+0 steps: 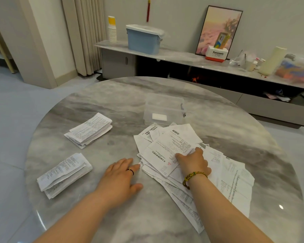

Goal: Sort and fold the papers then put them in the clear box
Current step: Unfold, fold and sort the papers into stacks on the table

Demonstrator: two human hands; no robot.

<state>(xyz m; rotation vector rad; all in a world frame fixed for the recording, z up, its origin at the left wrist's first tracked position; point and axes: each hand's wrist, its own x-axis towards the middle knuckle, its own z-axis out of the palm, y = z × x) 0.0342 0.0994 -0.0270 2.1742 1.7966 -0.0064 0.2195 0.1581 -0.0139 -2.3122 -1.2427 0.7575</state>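
My left hand lies flat and open on the tabletop, fingertips at the edge of the loose papers at lower right. My right hand curls on the top sheet, pinching it between thumb and forefinger. The sheets are white, printed and creased. I judge them light, limp and apt to slide, best lifted by a free corner. Left lie a near folded stack and a far folded stack; beyond the pile sits the clear box.

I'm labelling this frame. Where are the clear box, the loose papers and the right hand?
clear box (163, 109): head view, its clear front side.
loose papers (165, 155): head view, middle of the top sheet.
right hand (194, 162): head view, back of the hand.
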